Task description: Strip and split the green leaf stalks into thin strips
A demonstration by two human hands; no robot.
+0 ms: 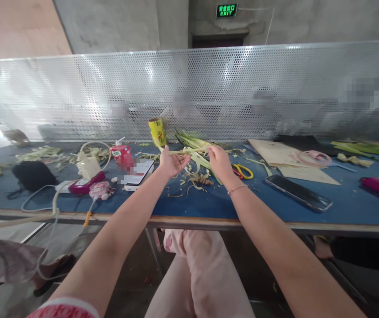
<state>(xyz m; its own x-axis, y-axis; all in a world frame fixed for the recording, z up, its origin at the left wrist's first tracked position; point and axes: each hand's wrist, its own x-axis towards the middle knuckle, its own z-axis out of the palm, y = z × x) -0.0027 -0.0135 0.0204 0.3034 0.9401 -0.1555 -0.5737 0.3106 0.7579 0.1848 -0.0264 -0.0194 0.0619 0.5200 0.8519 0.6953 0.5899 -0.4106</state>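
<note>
My left hand [172,163] is palm up with its fingers stretched out, and one end of a thin pale green stalk [197,150] lies at it. My right hand [220,161] is closed in a pinch on the other end of this stalk. Behind and below it are more long green-and-white stalks [191,140], leaf-like and limp. Peelings and brown scraps [200,180] lie on the table between my hands. Scissors with yellow and red handles [244,171] rest just right of my right hand. A yellow printed can-like tube [156,131] stands beyond my left hand.
A blue table [189,207] ends at a perforated metal screen [109,97]. Left stand a pink carton [122,155], a lit phone [139,171], a power bank with cables [86,183] and a black pouch [34,173]. Right lie a dark phone [298,193] and brown paper [285,154].
</note>
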